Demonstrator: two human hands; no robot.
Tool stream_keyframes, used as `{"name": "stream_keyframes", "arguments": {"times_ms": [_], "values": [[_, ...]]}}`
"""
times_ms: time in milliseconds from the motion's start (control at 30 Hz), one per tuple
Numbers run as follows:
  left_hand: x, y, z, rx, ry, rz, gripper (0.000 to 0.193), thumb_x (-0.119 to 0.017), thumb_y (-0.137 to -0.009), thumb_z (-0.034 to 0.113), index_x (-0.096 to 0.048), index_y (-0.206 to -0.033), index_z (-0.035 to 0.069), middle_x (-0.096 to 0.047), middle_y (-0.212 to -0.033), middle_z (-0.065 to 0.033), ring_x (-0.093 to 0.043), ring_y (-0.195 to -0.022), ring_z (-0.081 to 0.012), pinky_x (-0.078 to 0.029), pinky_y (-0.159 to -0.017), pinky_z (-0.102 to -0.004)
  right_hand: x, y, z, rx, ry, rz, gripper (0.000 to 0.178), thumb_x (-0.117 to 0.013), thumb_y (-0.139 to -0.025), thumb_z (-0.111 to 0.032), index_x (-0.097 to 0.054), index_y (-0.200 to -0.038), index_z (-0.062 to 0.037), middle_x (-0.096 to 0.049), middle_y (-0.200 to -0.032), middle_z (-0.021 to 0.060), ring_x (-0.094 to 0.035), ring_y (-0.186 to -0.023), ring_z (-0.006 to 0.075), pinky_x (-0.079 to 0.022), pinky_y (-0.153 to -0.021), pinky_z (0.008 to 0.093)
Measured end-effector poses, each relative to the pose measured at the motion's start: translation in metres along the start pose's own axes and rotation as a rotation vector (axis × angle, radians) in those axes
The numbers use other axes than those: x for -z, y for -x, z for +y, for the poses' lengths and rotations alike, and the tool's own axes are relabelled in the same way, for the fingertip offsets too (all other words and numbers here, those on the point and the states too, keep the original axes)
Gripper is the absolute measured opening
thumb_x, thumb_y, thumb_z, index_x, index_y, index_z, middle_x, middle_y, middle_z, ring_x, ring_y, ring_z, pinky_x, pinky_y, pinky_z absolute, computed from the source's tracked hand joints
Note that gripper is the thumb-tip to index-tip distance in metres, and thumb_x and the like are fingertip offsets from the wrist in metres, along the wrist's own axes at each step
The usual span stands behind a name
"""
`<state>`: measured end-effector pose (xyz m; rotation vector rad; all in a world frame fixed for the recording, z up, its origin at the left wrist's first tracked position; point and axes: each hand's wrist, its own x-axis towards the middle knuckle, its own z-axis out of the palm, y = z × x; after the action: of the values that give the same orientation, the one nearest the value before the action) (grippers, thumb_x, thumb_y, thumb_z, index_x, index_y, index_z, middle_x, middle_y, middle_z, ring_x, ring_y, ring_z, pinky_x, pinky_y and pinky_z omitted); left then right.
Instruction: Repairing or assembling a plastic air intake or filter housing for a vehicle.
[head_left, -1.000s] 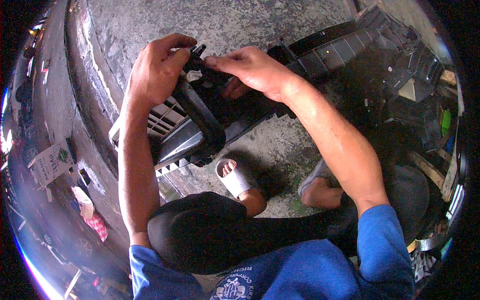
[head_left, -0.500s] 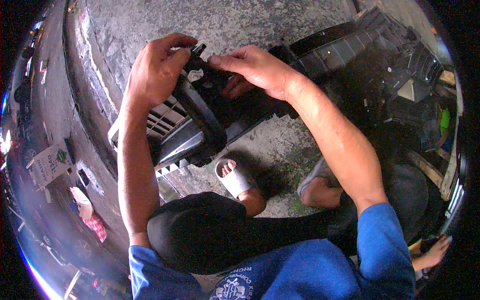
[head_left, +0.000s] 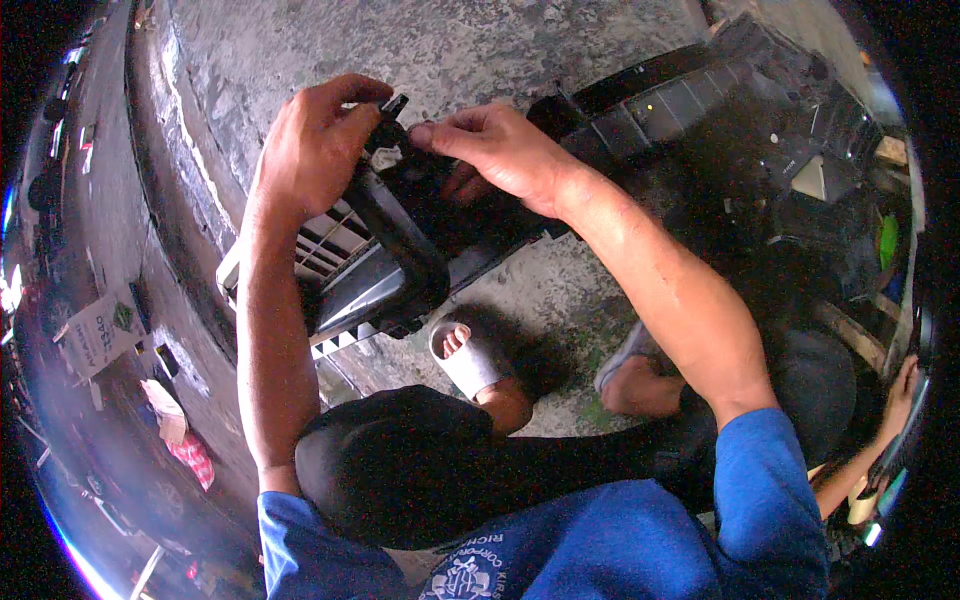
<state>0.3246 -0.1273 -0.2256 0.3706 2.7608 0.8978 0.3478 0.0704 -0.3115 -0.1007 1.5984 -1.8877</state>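
A long black plastic part point(head_left: 402, 235) with a thick curved bar lies across in front of my knees. At its far end are a black clip-like piece point(head_left: 395, 108) and a small whitish patch point(head_left: 384, 158). My left hand point(head_left: 312, 150) is closed round that far end, thumb and bent fingers gripping it from the left. My right hand point(head_left: 512, 155) holds the same end from the right, thumb tip on top. Its other fingers are partly lost in shadow under the part, so their exact grip is hidden. A pale slatted crate point(head_left: 335, 243) shows beneath the part.
Stacked black plastic parts point(head_left: 690, 105) extend to the far right, beside wooden slats point(head_left: 850, 335). A flattened cardboard piece point(head_left: 100, 335) and a red checked wrapper point(head_left: 192, 462) lie at left. Another person's arm point(head_left: 880, 440) reaches in at the right edge.
Both hands and the black part's end have shifted slightly downward in the picture, still in contact. The other person's arm at the right edge has moved up.
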Motion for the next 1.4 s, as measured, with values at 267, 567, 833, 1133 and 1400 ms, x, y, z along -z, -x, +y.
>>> {"name": "stream_keyframes", "arguments": {"times_ms": [267, 567, 833, 1133, 1400], "values": [[0.002, 0.005, -0.007, 0.05, 0.047, 0.016, 0.036, -0.051, -0.083, 0.025, -0.066, -0.108, 0.004, -0.069, -0.092, -0.0194, -0.068, -0.089, -0.03, -0.049, -0.082, -0.0362, -0.004, 0.01, -0.015, -0.019, -0.316, 0.089, 0.039, -0.07, -0.082, -0.039, -0.072, -0.091, -0.0017, -0.071, -0.086, 0.0068, -0.066, -0.07, 0.0127, -0.052, -0.063, 0.0259], [0.002, 0.004, -0.008, 0.027, 0.088, -0.012, 0.037, -0.051, -0.085, 0.025, -0.065, -0.11, 0.002, -0.069, -0.092, -0.0182, -0.067, -0.088, -0.0274, -0.049, -0.08, -0.0347, 0.014, 0.012, -0.023, -0.088, -0.282, 0.057, 0.037, -0.065, -0.086, -0.04, -0.067, -0.103, -0.0077, -0.068, -0.092, 0.0061, -0.066, -0.071, 0.0173, -0.054, -0.063, 0.028], [0.004, 0.003, -0.009, 0.054, 0.126, -0.028, 0.037, -0.051, -0.085, 0.025, -0.063, -0.112, 0.002, -0.069, -0.093, -0.0186, -0.067, -0.087, -0.0251, -0.049, -0.08, -0.0335, 0.006, 0.009, -0.008, -0.072, -0.288, -0.069, 0.034, -0.063, -0.089, -0.033, -0.065, -0.112, -0.0088, -0.066, -0.104, 0.0023, -0.063, -0.078, 0.0131, -0.053, -0.067, 0.0287], [0.004, 0.003, -0.009, 0.045, 0.099, -0.025, 0.037, -0.05, -0.086, 0.025, -0.064, -0.112, 0.002, -0.069, -0.095, -0.018, -0.067, -0.089, -0.0253, -0.049, -0.082, -0.0337, 0.006, 0.009, -0.003, 0.004, -0.22, -0.167, 0.038, -0.064, -0.09, -0.031, -0.061, -0.118, -0.0055, -0.064, -0.108, 0.0016, -0.059, -0.096, 0.0121, -0.053, -0.072, 0.0277], [0.001, 0.0, -0.001, 0.066, 0.123, -0.062, 0.036, -0.05, -0.085, 0.025, -0.065, -0.108, 0.001, -0.069, -0.095, -0.0174, -0.067, -0.09, -0.0274, -0.049, -0.082, -0.0354, 0.008, 0.009, 0.004, 0.067, -0.135, -0.165, 0.041, -0.066, -0.089, -0.03, -0.059, -0.119, -0.003, -0.064, -0.109, 0.0031, -0.059, -0.101, 0.0124, -0.052, -0.077, 0.0277]]}}
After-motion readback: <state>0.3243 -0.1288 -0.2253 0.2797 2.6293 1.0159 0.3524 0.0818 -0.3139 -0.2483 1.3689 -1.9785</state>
